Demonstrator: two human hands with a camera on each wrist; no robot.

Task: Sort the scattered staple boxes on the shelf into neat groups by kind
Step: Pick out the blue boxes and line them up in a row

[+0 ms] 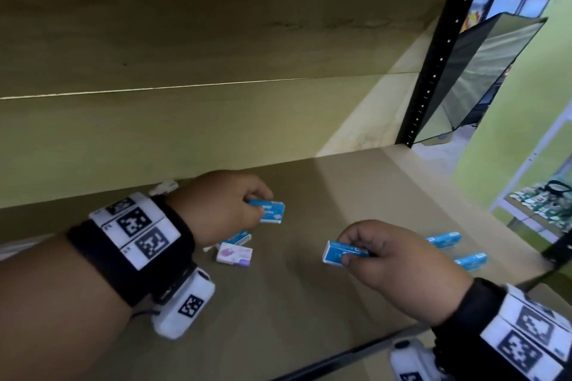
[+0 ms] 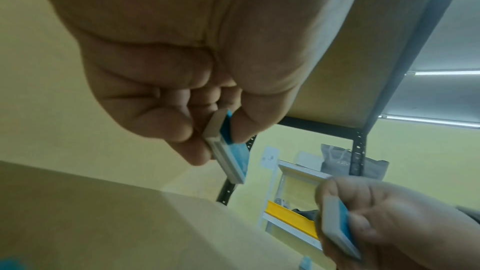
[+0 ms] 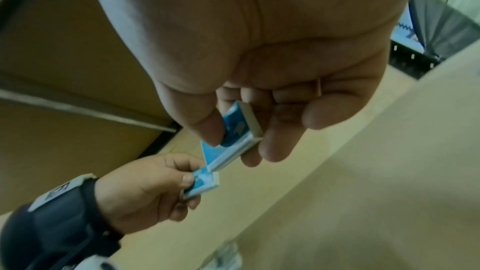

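Both hands, left and right, are each pinching a blue box above the shelf, likely bound for the blue pair at right.

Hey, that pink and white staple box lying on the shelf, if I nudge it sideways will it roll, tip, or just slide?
The pink and white box lies flat on its broad face, so it should slide, not roll or tip. The shelf board looks smooth, so probably easily. It may bump the blue box close behind.

The tan shelf carries three blue boxes and, apparently, one pinkish box.
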